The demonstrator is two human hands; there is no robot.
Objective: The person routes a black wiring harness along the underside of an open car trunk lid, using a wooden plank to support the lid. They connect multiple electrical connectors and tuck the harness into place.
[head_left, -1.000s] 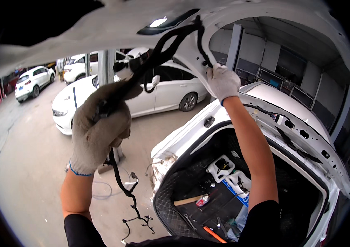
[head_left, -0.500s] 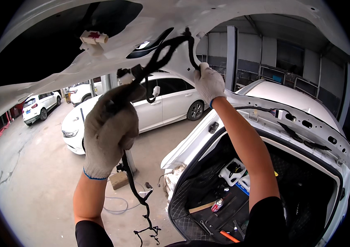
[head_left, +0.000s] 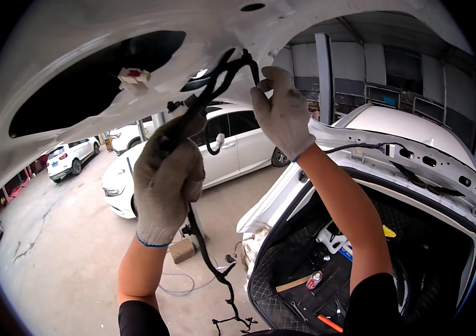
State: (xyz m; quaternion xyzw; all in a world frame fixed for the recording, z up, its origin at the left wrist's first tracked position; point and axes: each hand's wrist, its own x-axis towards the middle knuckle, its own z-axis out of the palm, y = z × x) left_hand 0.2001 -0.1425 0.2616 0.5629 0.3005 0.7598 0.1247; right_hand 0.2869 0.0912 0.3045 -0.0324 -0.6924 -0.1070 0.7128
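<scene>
A black wiring harness (head_left: 228, 75) loops down from the underside of a white raised panel (head_left: 215, 42). My left hand (head_left: 169, 179), in a pale work glove, is closed round the harness, and its long tail (head_left: 207, 255) hangs below with several small branches and connectors. Farther right, my gloved right hand (head_left: 284, 115) is raised to a short harness branch, which passes in at its thumb and fingers; the thumb and forefinger curve loosely about it, and the rest of the branch is hidden. A white connector (head_left: 219, 138) dangles on a curved branch between my hands.
To the right, the white car's open boot (head_left: 246, 224) holds a spray can (head_left: 314, 280), a spanner (head_left: 299, 311) and an orange-handled tool (head_left: 330, 323). A white connector piece (head_left: 134, 78) sits at the panel's dark opening. White cars (head_left: 232, 145) stand beyond; a block (head_left: 182, 251) lies on the floor.
The view has shifted, so the surroundings sit farther right. My right hand has turned, its thumb and forefinger now farther apart at the branch. My left hand keeps its hold on the harness.
</scene>
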